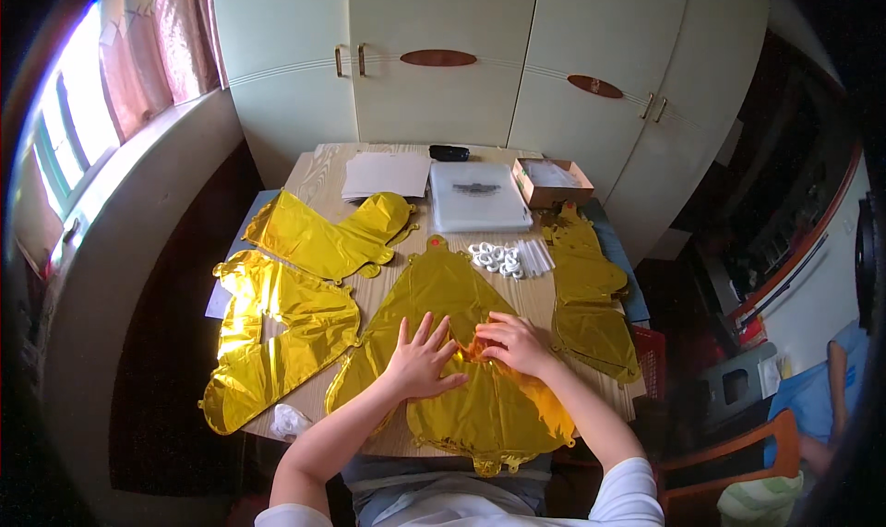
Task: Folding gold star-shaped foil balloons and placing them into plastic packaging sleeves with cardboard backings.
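White shirt (461, 510) cloth is nearest, with two bare arms reaching out over the wooden table (323, 172). One big, shiny gold foil balloon (443, 296) lies flat in the middle, under both hands. The left hand (422, 358) is open wide, with its palm down on the foil. The right hand (510, 342) has bent fingers touching the foil, but I cannot tell if it is pinching any. More gold balloons (318, 352) lie on the left, and other foil pieces (591, 310) lie on the right. Just past the middle balloon, to the right, are white rings (503, 259) beside thin tubes (537, 257). Far back sit a paper stack (386, 174), a pile of clear bags (475, 215) and an open cardboard box (556, 195).
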`<state>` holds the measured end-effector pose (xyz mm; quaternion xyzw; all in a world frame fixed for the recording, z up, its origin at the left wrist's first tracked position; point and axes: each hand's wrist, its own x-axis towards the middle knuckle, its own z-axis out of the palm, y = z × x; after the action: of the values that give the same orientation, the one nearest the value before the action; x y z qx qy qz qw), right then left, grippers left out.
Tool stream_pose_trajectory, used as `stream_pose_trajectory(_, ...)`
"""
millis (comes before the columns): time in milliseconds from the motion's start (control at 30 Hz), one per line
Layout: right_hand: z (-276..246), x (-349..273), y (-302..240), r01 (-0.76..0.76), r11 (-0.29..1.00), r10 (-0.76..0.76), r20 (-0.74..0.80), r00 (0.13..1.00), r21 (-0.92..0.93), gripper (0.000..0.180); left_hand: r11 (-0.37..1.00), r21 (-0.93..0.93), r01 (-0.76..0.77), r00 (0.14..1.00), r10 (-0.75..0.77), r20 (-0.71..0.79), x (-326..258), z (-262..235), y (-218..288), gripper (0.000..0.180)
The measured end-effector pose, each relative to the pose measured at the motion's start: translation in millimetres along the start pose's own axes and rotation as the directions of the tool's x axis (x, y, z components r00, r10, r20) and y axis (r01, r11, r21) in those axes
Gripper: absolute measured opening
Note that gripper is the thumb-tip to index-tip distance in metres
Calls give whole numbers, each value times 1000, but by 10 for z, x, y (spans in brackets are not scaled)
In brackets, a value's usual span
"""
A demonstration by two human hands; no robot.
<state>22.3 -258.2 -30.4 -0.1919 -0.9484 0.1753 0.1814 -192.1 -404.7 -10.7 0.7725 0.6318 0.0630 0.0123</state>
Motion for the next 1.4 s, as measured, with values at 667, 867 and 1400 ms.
stream_pose_trajectory(667,-276,389,8,-5,925,195,464,864,-379,107,943,-157,-295,955,295,-22,365,-194,129,45)
stream_pose_trajectory(867,-317,378,-35,-60,952,201,467,861,-300,118,952,-166,-257,964,264,25,531,45,-47,51)
stream_pose_trajectory(1400,-251,-81,-410,62,928,98,401,911,-367,68,971,-21,-237,971,236,-30,542,140,-122,65)
